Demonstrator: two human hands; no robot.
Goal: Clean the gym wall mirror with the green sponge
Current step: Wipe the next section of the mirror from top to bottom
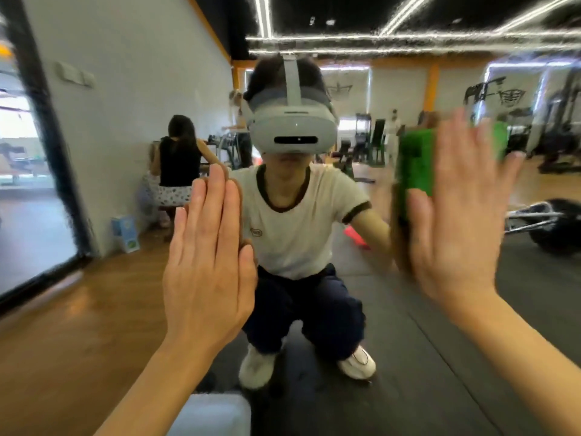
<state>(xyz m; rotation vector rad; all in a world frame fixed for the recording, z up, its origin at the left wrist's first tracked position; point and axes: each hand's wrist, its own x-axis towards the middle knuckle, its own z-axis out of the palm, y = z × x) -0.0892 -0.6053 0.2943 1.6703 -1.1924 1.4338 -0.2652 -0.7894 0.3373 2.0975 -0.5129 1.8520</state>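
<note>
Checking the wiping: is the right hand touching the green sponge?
Touching: the head view shows the right hand pressing the green sponge flat against the mirror.

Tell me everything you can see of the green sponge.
The green sponge is a bright green block, rectangular as far as it shows, with a rough, porous-looking surface. It is held upright against the mirror, pressed flat there by the right hand, whose straight, spread fingers cover its middle. Green shows to the left of the fingers and in a smaller patch to their right. It is motion-blurred, so finer texture cannot be told.
</note>
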